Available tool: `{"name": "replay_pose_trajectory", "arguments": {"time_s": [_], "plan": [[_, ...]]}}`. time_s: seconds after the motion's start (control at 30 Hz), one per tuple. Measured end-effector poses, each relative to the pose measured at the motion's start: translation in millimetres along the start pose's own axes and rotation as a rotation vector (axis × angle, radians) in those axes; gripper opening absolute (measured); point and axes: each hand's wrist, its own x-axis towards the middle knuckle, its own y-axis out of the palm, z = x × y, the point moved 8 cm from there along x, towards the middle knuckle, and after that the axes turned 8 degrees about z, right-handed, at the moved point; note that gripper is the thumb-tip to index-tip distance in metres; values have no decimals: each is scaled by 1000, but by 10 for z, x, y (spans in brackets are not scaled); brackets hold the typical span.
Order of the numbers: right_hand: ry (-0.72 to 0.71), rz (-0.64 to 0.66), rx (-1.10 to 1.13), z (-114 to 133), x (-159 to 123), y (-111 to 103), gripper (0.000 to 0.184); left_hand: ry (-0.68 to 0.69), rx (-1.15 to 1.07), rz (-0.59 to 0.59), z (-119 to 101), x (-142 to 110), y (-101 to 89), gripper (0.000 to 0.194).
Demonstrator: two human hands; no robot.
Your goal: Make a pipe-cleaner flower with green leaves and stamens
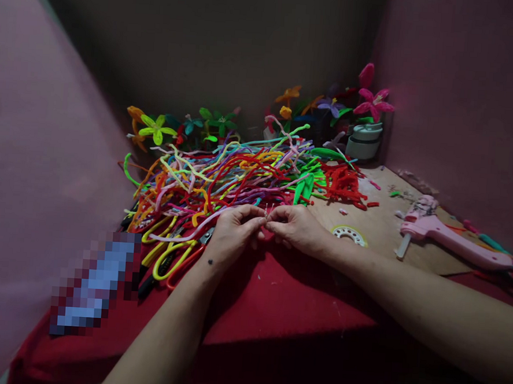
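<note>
At the front of the red-covered table, my left hand (239,228) and my right hand (296,228) meet with thumbs and fingertips pinched together. Between them they hold a tiny bunch of thin, pale flower stamens (267,212), whose fine ends stick up above the fingertips. Its lower part is hidden by the fingers. Just beyond my hands lies a large heap of colourful pipe cleaners (235,173). A green pipe-cleaner leaf (303,189) rests behind my right hand. Yellow-handled scissors (165,262) lie left of my left wrist.
A pink glue gun (453,236) lies on a wooden board (380,217) at right, near a white ring-shaped spool (349,235). Red pipe-cleaner pieces (346,186) lie behind. Pipe-cleaner flowers (156,129) and a pale pot (364,140) line the back. A blurred blue object (103,281) is at left.
</note>
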Motion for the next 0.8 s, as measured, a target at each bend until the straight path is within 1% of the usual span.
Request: {"name": "replay_pose_trajectory", "arguments": {"time_s": [0.1,0.27,0.37,0.47,0.57,0.7,0.8], "plan": [[19,-7,46,21,-16,-6,7,-1,7,4,-11,-8,7,16],[-25,2,82,72,-22,-23,4,-20,-8,39,8,-4,12,17],[-56,-25,16,82,-12,-58,5,-62,-26,102,72,8,54,19],[-139,-60,-63,122,-5,-86,7,-112,-4,150,149,12,102,14],[-178,-39,-71,128,5,-69,6,-149,27,157,196,7,125,6],[-200,-14,-63,140,5,-61,6,-157,79,153,175,-3,133,12],[-204,-39,-72,140,4,-86,7,-146,109,137,131,-9,123,13]]}}
